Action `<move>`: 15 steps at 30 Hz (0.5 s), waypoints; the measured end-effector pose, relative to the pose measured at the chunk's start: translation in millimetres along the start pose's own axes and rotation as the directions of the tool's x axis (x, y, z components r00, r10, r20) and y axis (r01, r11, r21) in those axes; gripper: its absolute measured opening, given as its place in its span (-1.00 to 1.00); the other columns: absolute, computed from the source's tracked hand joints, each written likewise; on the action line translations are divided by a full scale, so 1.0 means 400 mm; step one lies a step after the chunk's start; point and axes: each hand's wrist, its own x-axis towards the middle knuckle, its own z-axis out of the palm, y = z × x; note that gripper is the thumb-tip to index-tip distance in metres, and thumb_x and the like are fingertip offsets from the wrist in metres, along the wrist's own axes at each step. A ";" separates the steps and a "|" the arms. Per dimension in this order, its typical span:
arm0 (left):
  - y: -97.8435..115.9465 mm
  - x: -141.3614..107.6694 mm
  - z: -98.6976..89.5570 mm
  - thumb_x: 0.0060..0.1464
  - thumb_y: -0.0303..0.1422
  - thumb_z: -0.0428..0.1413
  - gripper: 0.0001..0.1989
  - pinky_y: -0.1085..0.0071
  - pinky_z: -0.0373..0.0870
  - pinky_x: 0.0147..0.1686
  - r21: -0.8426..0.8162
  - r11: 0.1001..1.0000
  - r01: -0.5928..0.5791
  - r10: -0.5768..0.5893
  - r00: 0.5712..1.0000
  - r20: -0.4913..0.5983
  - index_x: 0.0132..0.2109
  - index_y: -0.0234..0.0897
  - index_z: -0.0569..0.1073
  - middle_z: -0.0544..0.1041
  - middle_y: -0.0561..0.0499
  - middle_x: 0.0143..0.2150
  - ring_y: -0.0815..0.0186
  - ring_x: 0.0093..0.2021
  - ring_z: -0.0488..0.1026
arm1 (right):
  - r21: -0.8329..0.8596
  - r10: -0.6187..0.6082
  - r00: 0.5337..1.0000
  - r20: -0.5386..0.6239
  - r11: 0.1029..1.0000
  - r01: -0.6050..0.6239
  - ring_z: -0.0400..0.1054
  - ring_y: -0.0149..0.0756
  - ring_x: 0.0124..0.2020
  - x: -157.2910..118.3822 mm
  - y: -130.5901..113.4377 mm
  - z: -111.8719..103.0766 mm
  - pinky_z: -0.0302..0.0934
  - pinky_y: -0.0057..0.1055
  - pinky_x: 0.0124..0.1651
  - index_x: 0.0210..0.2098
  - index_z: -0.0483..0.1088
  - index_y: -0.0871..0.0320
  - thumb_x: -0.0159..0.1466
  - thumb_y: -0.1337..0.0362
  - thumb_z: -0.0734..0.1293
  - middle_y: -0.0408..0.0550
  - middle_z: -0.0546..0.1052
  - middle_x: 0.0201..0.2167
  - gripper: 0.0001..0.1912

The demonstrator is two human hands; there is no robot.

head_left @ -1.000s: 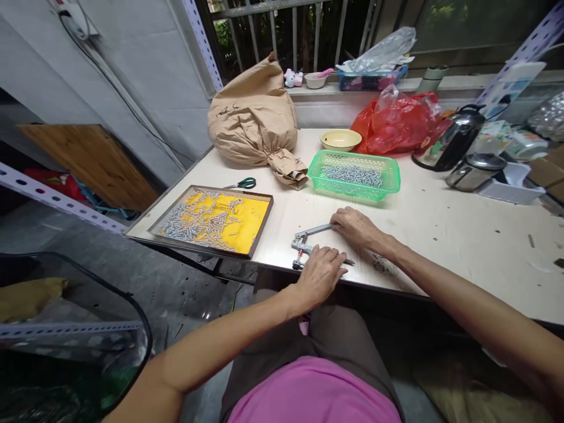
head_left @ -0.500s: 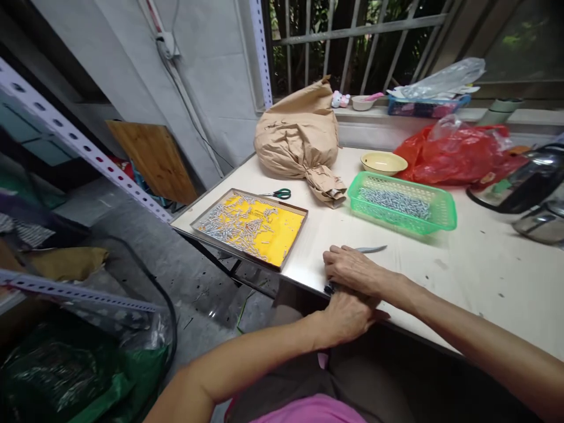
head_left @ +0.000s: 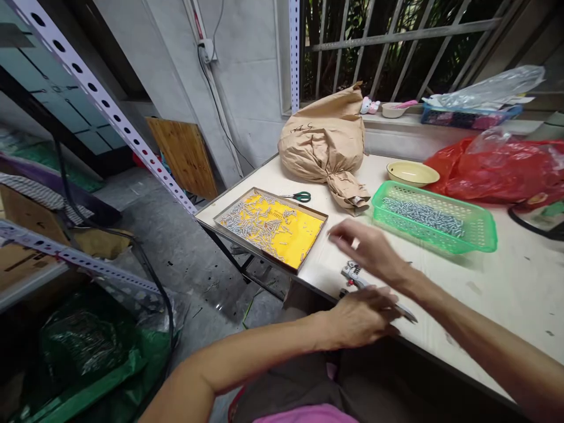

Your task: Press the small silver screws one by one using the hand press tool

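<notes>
My left hand (head_left: 363, 317) is at the table's front edge, its fingers closed over a metal hand tool (head_left: 352, 271) with a small red part. The tool's head sticks out beyond the fingers, and a pointed grey end (head_left: 408, 314) shows on the other side; the grip itself is mostly hidden. Above the table, my right hand (head_left: 374, 247) is raised off the tool, fingers loosely curled and apart, with nothing visible in them. Left of it lies a shallow tray (head_left: 319, 238) with a yellow bottom, on which many small silver metal pins (head_left: 255, 226) are scattered.
A green plastic basket (head_left: 484, 226) holds more small metal pieces. Behind are a cream bowl (head_left: 412, 173), a brown paper sack (head_left: 321, 138), green-handled scissors (head_left: 302, 197) and a red plastic bag (head_left: 497, 170). A perforated metal rack post (head_left: 118, 123) stands at left.
My right hand has lifted off the tool and my left hand, moving up toward the tray side. The tool's head has come into sight. The view has shifted left.
</notes>
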 end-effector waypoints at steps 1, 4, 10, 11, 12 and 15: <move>-0.015 -0.016 -0.038 0.25 -0.32 -0.08 -0.72 0.33 0.32 -0.02 0.037 0.997 0.063 -0.063 0.998 -0.022 0.00 -0.28 0.43 0.47 -0.13 -0.05 0.22 0.00 0.36 | -0.054 0.014 0.987 -0.158 0.998 -0.022 0.35 -0.36 -0.37 0.016 0.008 -0.036 0.25 -0.42 -0.27 -0.23 0.38 0.13 0.30 0.20 0.20 -0.07 0.48 -0.34 -0.82; -0.104 -0.078 -0.168 0.23 -0.45 -0.09 -0.74 0.35 0.33 -0.10 0.173 0.892 0.418 -0.401 0.907 -0.126 -0.08 -0.27 0.47 0.46 -0.11 -0.14 0.25 -0.08 0.35 | -0.210 0.035 0.873 -0.487 0.965 -0.156 0.36 -0.33 -0.37 0.035 0.081 -0.162 0.27 -0.35 -0.24 -0.11 0.37 0.10 0.28 0.20 0.24 -0.08 0.49 -0.32 -0.77; -0.308 -0.172 -0.314 0.14 -0.46 -0.04 -0.77 0.28 0.28 -0.09 0.357 0.610 0.708 -0.740 0.669 -0.062 -0.32 -0.34 0.52 0.42 -0.12 -0.25 0.20 -0.11 0.30 | -0.567 0.202 0.918 -0.340 0.735 -0.372 0.34 -0.04 -0.30 -0.065 0.252 -0.255 0.21 -0.13 -0.30 0.03 0.38 0.08 0.32 0.07 0.12 0.10 0.43 -0.25 -0.60; -0.323 -0.178 -0.316 0.13 -0.47 -0.04 -0.77 0.29 0.27 -0.09 0.369 0.613 0.699 -0.745 0.666 -0.025 -0.34 -0.35 0.52 0.42 -0.12 -0.26 0.20 -0.11 0.30 | -0.585 0.236 0.925 -0.299 0.720 -0.373 0.33 -0.05 -0.33 -0.093 0.252 -0.237 0.20 -0.15 -0.34 0.07 0.36 0.09 0.32 0.06 0.12 0.12 0.42 -0.23 -0.57; -0.332 -0.181 -0.317 0.12 -0.47 -0.04 -0.76 0.31 0.27 -0.09 0.375 0.620 0.689 -0.743 0.669 0.000 -0.36 -0.35 0.52 0.42 -0.12 -0.27 0.21 -0.12 0.30 | -0.585 0.258 0.934 -0.246 0.729 -0.355 0.34 -0.08 -0.34 -0.123 0.241 -0.212 0.19 -0.18 -0.35 0.09 0.34 0.10 0.33 0.06 0.12 0.12 0.42 -0.20 -0.56; -0.330 -0.182 -0.313 0.14 -0.45 -0.07 -0.72 0.32 0.26 -0.09 0.371 0.662 0.651 -0.709 0.704 0.030 -0.39 -0.34 0.51 0.41 -0.11 -0.29 0.22 -0.13 0.30 | -0.467 0.291 0.956 -0.034 0.841 -0.272 0.36 -0.20 -0.35 -0.217 0.170 -0.122 0.22 -0.28 -0.31 0.02 0.39 0.12 0.35 0.08 0.09 0.06 0.43 -0.23 -0.58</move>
